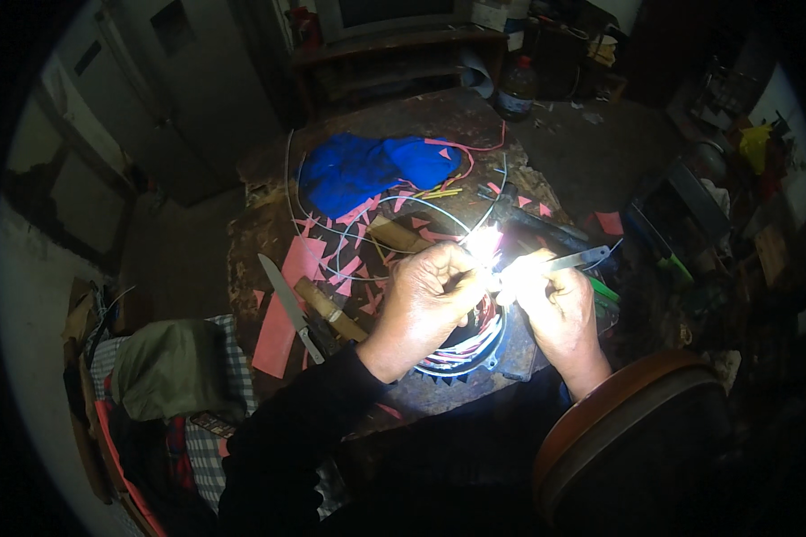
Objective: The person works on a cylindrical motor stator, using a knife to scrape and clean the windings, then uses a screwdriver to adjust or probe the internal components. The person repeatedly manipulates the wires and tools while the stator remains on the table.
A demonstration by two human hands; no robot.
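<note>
My left hand (425,304) is closed in a pinch over a round motor stator (457,353) with white and reddish wire windings and a dark rim. What its fingertips hold is lost in glare. My right hand (560,327) is closed on a flat metal blade-like tool (578,259), its fingers partly washed out by bright light. Thin grey wires (405,200) loop behind my hands. Pink paper pieces (292,273), a knife (284,295) and a wooden stick (321,301) lie to the left of my left hand.
A blue cloth (349,170) lies at the back of the worn worktable (251,215), with a dark tool (551,228) to its right. Clothes (166,367) are piled at the left. Behind stand a shelf (385,54) and a plastic jug (515,94). A rimmed round object (618,385) is at the lower right.
</note>
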